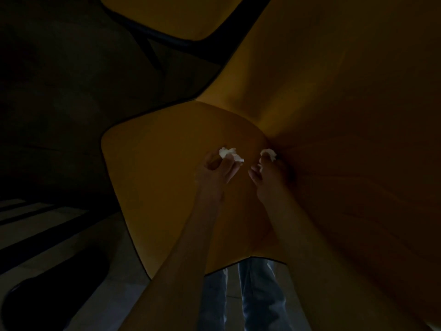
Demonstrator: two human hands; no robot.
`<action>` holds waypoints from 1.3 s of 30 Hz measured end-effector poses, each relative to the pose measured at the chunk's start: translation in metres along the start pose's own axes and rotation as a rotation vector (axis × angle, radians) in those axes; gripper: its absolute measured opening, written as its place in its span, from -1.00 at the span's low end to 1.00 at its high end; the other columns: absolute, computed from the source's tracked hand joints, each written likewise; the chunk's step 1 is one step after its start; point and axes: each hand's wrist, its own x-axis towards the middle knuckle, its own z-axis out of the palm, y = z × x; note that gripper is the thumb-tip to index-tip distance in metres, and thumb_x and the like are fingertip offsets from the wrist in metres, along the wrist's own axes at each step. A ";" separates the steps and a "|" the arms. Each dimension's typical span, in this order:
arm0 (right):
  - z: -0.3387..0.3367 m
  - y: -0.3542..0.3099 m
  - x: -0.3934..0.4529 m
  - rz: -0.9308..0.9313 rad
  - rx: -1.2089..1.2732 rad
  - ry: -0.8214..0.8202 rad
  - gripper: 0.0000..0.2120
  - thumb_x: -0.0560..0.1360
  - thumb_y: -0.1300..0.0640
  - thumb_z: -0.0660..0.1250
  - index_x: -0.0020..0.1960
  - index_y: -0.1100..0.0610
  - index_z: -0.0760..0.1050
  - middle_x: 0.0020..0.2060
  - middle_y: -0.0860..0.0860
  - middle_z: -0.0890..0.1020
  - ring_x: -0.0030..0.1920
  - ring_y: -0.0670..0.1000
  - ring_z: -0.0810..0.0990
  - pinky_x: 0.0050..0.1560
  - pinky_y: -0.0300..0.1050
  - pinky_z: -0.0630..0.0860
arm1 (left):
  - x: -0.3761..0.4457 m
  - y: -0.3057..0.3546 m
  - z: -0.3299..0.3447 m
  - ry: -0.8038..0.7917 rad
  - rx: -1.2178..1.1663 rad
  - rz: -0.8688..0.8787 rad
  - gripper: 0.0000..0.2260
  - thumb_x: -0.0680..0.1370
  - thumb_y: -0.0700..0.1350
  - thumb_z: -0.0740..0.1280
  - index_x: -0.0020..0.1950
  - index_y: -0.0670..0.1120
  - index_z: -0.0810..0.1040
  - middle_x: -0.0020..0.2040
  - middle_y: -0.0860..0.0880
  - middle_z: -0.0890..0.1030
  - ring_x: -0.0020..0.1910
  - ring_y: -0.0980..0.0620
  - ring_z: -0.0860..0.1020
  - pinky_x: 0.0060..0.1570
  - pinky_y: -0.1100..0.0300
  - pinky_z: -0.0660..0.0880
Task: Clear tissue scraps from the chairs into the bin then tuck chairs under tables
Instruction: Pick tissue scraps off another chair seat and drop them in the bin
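Light: very dim | My left hand [218, 168]: fingers closed on a white tissue scrap [229, 154], above the yellow chair seat [162, 177] | My right hand [268, 174]: fingers pinched around another tissue scrap [269, 154], just at the seat's far right edge, beside the yellow table [346, 115] | Second chair [181, 13]: beyond the seat.

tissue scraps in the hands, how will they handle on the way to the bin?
Likely very light and soft: the scrap in the left hand is crumpled, pinched only at the fingertips. The scrap in the right hand also looks wadded, so probably floppy, not stiff. Loose edges stick out past the fingers, so bits may tear off or drop.
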 end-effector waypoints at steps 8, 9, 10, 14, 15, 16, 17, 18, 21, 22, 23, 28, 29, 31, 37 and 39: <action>0.007 -0.006 -0.034 -0.140 -0.008 -0.151 -0.78 0.62 0.16 0.27 0.22 0.19 0.53 -0.10 0.03 0.59 -0.27 -0.08 0.60 -0.17 -0.15 0.60 | -0.013 0.023 -0.006 0.011 -0.031 -0.005 -0.82 0.61 -0.20 0.31 0.21 -0.15 0.55 -0.04 -0.02 0.71 -0.03 0.01 0.69 0.00 0.10 0.63; 0.008 -0.008 -0.039 -0.161 -0.007 -0.175 -0.79 0.61 0.16 0.27 0.21 0.18 0.53 -0.13 0.04 0.59 -0.31 -0.09 0.59 -0.19 -0.15 0.61 | -0.015 0.027 -0.008 0.017 -0.039 0.009 -0.80 0.60 -0.19 0.32 0.22 -0.16 0.55 -0.03 -0.03 0.71 -0.03 0.00 0.69 -0.02 0.12 0.63; 0.009 -0.010 -0.046 -0.184 -0.016 -0.209 -0.82 0.61 0.16 0.27 0.19 0.14 0.55 -0.15 0.04 0.59 -0.35 -0.11 0.59 -0.20 -0.14 0.60 | -0.020 0.032 -0.009 0.037 -0.060 0.015 -0.79 0.60 -0.19 0.33 0.22 -0.17 0.56 -0.03 -0.05 0.70 -0.03 -0.01 0.69 -0.04 0.13 0.63; 0.011 -0.014 -0.077 -0.238 -0.058 -0.334 -0.83 0.61 0.16 0.26 0.05 -0.08 0.56 -0.22 0.03 0.64 -0.38 -0.09 0.58 -0.13 -0.09 0.59 | -0.040 0.054 -0.015 0.055 -0.089 0.065 -0.81 0.59 -0.19 0.35 0.20 -0.17 0.57 0.01 -0.09 0.69 -0.01 -0.03 0.69 -0.03 0.11 0.62; 0.012 -0.015 -0.086 -0.247 -0.059 -0.361 -0.84 0.61 0.17 0.26 0.04 -0.06 0.57 -0.24 0.03 0.64 -0.37 -0.09 0.59 -0.12 -0.08 0.59 | -0.045 0.061 -0.017 0.055 -0.088 0.083 -0.81 0.59 -0.19 0.34 0.20 -0.17 0.57 0.02 -0.09 0.69 0.00 -0.04 0.69 -0.02 0.10 0.62; 0.012 -0.017 -0.095 -0.261 -0.065 -0.390 -0.85 0.61 0.16 0.27 0.01 -0.03 0.59 -0.25 0.03 0.65 -0.36 -0.08 0.59 -0.10 -0.07 0.59 | -0.052 0.068 -0.017 0.061 -0.098 0.100 -0.80 0.59 -0.19 0.34 0.21 -0.17 0.57 0.02 -0.09 0.69 0.01 -0.05 0.68 -0.01 0.09 0.61; 0.012 -0.019 -0.104 -0.276 -0.074 -0.421 -0.86 0.60 0.16 0.28 -0.01 -0.02 0.60 -0.25 0.03 0.65 -0.35 -0.07 0.60 -0.09 -0.05 0.58 | -0.058 0.075 -0.018 0.069 -0.101 0.123 -0.78 0.59 -0.19 0.35 0.23 -0.18 0.56 0.02 -0.10 0.69 0.03 -0.06 0.68 -0.01 0.09 0.61; 0.012 -0.023 -0.113 -0.289 -0.084 -0.445 -0.87 0.59 0.16 0.30 -0.02 -0.01 0.60 -0.24 0.03 0.65 -0.33 -0.07 0.61 -0.07 -0.05 0.58 | -0.066 0.083 -0.017 0.077 -0.108 0.141 -0.76 0.59 -0.19 0.35 0.25 -0.19 0.55 0.03 -0.10 0.69 0.03 -0.06 0.68 -0.01 0.09 0.61; 0.012 -0.036 -0.142 -0.319 -0.064 -0.500 -0.91 0.59 0.18 0.31 0.07 0.10 0.55 -0.21 0.05 0.64 -0.30 -0.05 0.61 -0.08 -0.07 0.59 | -0.091 0.110 -0.014 0.084 -0.110 0.202 -0.74 0.59 -0.19 0.34 0.27 -0.21 0.54 0.03 -0.10 0.69 0.02 -0.05 0.68 -0.01 0.08 0.62; 0.012 -0.042 -0.154 -0.325 -0.052 -0.512 -0.90 0.58 0.20 0.31 0.10 0.13 0.53 -0.18 0.06 0.63 -0.29 -0.05 0.61 -0.09 -0.07 0.60 | -0.101 0.120 -0.012 0.080 -0.116 0.224 -0.73 0.59 -0.19 0.34 0.28 -0.22 0.53 0.03 -0.10 0.68 0.02 -0.05 0.68 0.01 0.06 0.62; 0.013 -0.047 -0.166 -0.332 -0.042 -0.519 -0.89 0.58 0.22 0.32 0.10 0.14 0.52 -0.14 0.09 0.63 -0.28 -0.05 0.62 -0.09 -0.07 0.61 | -0.111 0.131 -0.010 0.077 -0.118 0.249 -0.73 0.59 -0.19 0.34 0.28 -0.21 0.54 0.03 -0.10 0.68 0.03 -0.05 0.68 0.03 0.06 0.62; 0.011 -0.082 -0.230 -0.406 -0.035 -0.595 -0.91 0.55 0.25 0.35 0.05 0.19 0.52 -0.02 0.15 0.64 -0.13 0.07 0.70 0.00 0.02 0.64 | -0.163 0.184 0.005 0.048 -0.121 0.385 -0.75 0.60 -0.19 0.33 0.28 -0.17 0.55 -0.03 -0.04 0.71 0.00 -0.02 0.69 -0.03 0.13 0.62; 0.010 -0.089 -0.243 -0.438 -0.045 -0.616 -0.91 0.54 0.26 0.36 0.05 0.21 0.52 -0.04 0.14 0.65 -0.10 0.09 0.70 -0.02 0.01 0.64 | -0.174 0.195 0.008 0.038 -0.126 0.402 -0.76 0.60 -0.19 0.33 0.27 -0.16 0.55 -0.04 -0.02 0.72 0.00 0.00 0.69 -0.02 0.14 0.62; 0.008 -0.102 -0.271 -0.503 -0.061 -0.656 -0.88 0.53 0.26 0.37 0.06 0.25 0.52 -0.06 0.14 0.67 -0.08 0.13 0.71 -0.03 0.02 0.65 | -0.198 0.215 0.015 0.026 -0.142 0.427 -0.77 0.59 -0.20 0.33 0.25 -0.13 0.56 -0.06 0.01 0.72 -0.01 0.01 0.69 -0.01 0.14 0.62; 0.007 -0.131 -0.349 -0.665 -0.088 -0.761 -0.69 0.50 0.20 0.42 0.20 0.25 0.49 0.03 0.19 0.64 -0.06 0.15 0.72 -0.03 0.00 0.65 | -0.260 0.265 0.032 0.082 -0.143 0.541 -0.78 0.57 -0.18 0.39 0.21 -0.10 0.61 0.05 -0.09 0.69 0.06 -0.05 0.68 0.04 0.06 0.62; 0.007 -0.138 -0.372 -0.685 -0.092 -0.802 -0.72 0.52 0.17 0.40 0.19 0.23 0.52 0.02 0.18 0.64 -0.06 0.12 0.72 -0.03 -0.03 0.64 | -0.281 0.279 0.036 0.093 -0.164 0.567 -0.77 0.56 -0.17 0.40 0.22 -0.09 0.61 0.13 -0.15 0.66 0.10 -0.08 0.66 0.04 0.05 0.62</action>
